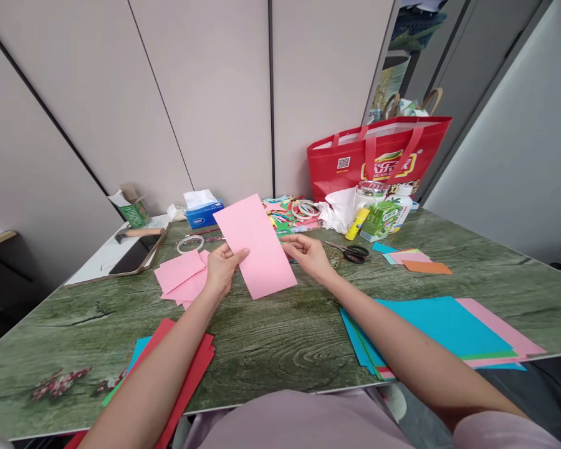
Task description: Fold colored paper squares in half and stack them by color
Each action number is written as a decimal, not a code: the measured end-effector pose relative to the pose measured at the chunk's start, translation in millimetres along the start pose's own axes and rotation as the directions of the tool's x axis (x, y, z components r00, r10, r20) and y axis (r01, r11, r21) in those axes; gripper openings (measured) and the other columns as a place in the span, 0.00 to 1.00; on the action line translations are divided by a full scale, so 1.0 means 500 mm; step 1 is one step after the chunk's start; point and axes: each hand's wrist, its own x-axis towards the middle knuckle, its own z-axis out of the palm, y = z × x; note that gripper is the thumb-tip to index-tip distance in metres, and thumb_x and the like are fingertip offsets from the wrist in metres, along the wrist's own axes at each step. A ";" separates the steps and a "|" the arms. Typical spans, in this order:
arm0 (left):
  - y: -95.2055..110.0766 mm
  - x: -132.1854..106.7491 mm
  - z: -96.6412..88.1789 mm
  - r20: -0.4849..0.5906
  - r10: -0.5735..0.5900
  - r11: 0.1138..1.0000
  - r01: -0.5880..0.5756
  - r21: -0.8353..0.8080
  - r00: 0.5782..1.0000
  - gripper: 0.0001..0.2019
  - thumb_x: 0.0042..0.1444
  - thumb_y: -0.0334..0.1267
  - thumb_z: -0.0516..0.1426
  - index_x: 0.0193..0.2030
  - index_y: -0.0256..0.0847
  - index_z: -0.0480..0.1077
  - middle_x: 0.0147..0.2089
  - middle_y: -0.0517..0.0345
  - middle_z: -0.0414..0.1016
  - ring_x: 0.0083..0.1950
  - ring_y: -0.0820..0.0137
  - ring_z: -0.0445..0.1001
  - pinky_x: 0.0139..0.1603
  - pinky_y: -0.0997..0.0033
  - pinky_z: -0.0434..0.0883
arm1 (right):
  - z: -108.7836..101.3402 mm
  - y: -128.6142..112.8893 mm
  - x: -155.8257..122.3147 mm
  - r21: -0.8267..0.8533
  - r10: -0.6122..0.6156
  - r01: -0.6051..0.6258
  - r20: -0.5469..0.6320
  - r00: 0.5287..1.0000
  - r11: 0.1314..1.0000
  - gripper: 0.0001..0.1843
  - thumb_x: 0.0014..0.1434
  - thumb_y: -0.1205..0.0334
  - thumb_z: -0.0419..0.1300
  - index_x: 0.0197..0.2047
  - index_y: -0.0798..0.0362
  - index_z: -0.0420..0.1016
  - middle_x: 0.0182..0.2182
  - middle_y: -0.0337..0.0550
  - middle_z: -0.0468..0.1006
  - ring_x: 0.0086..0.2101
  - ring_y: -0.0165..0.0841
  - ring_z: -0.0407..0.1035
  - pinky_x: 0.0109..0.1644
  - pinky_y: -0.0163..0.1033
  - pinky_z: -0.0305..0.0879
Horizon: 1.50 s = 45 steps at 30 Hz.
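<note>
A rectangular pink sheet of paper (257, 249) is held up at a tilt above the table. My left hand (223, 268) grips its left edge, thumb on the front and the other fingers partly hidden behind. At the opposite edge, my right hand (309, 254) has thumb and fingers closed together on the paper's side; the exact contact of the fingertips is hard to see. Several smaller pink paper pieces (180, 277) lie on the table beside my left hand. Black-handled scissors (355, 253) rest to the right of my right hand.
Coloured sheets (439, 324) lie at the right front, red sheets (201, 355) under my left forearm. Behind stand a tissue box (203, 214), glue stick (357, 224), green carton (379, 221) and red bag (336, 168). A phone (138, 254) and a hammer (143, 232) lie left.
</note>
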 end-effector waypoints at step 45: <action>0.011 -0.010 0.012 -0.047 0.039 0.997 -0.036 0.069 0.998 0.21 0.30 0.39 0.67 0.34 0.32 0.72 0.34 0.48 0.78 0.31 0.65 0.75 0.33 0.66 0.71 | -0.011 0.013 0.008 0.021 0.084 -0.081 -0.179 0.980 0.996 0.13 0.47 0.52 0.58 0.25 0.55 0.68 0.26 0.41 0.73 0.23 0.29 0.67 0.29 0.36 0.65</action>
